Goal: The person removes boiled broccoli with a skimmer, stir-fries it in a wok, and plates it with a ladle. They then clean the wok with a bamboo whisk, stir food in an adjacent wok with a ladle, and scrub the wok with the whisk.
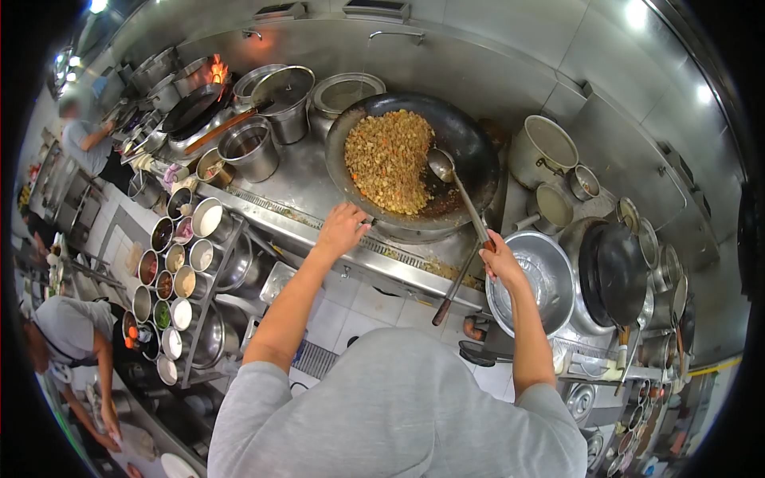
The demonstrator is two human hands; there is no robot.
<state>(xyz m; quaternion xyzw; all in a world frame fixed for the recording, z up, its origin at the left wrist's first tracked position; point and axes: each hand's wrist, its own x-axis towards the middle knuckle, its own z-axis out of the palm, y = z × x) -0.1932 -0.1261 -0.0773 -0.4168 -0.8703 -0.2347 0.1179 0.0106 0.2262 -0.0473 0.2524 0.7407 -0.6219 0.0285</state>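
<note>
Right hand (498, 260): closed round handle of ladle (441, 165), its bowl in wok (470, 143) | left hand (343, 229): at near rim of wok, fingers partly spread, grip on rim unclear | chopped food (388, 159): heaped in wok, mostly left side | metal bowl (532, 279): beside right hand

Flames (218, 70) up at the far left, right by a black wok (191, 111)! Below them, a person in a grey shirt (86, 146) stands at the range, and closer in, another person (76, 328) bends over a counter. Between, rows of steel containers (182, 314), one holding chopped greens (162, 315). Over to the right, a shiny metal basin (562, 296), then dark woks (624, 275) on edge, and a deep stockpot (523, 166) behind!
</note>
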